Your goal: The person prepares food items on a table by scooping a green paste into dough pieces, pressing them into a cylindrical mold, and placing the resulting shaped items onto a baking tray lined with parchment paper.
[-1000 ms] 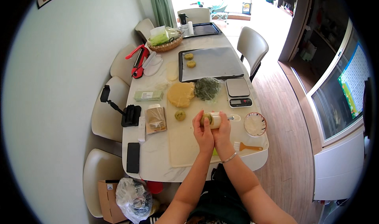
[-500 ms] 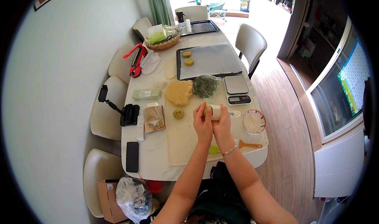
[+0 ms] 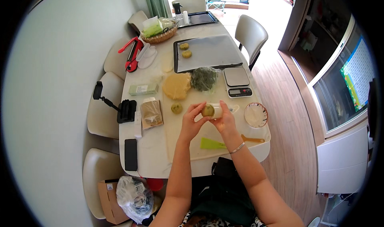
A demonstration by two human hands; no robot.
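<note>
Over the pale mat (image 3: 176, 141), my right hand (image 3: 225, 121) is wrapped round a white cylindrical mould (image 3: 217, 110) lying on its side. A round greenish-yellow dough ball (image 3: 207, 110) sits at the mould's left end. My left hand (image 3: 194, 119) has its thumb and fingers on that ball. To the left, a similar ball (image 3: 176, 108) rests on the mat. Beyond my hands are a flattened mass of yellow dough (image 3: 176, 86) and a dark green mass under clear plastic (image 3: 204, 78).
Farther off, a lined baking tray (image 3: 212, 53) holds two shaped pieces (image 3: 186, 54). At right are a digital scale (image 3: 237, 81), a small bowl (image 3: 256, 115) and a brush (image 3: 253, 139). A green scraper (image 3: 212, 143) lies near my right wrist. A phone stand (image 3: 127, 111) stands left.
My left hand has drawn back from around the mould's end, with its fingers spread wider, so the dough ball shows more. The whole view has shifted slightly.
</note>
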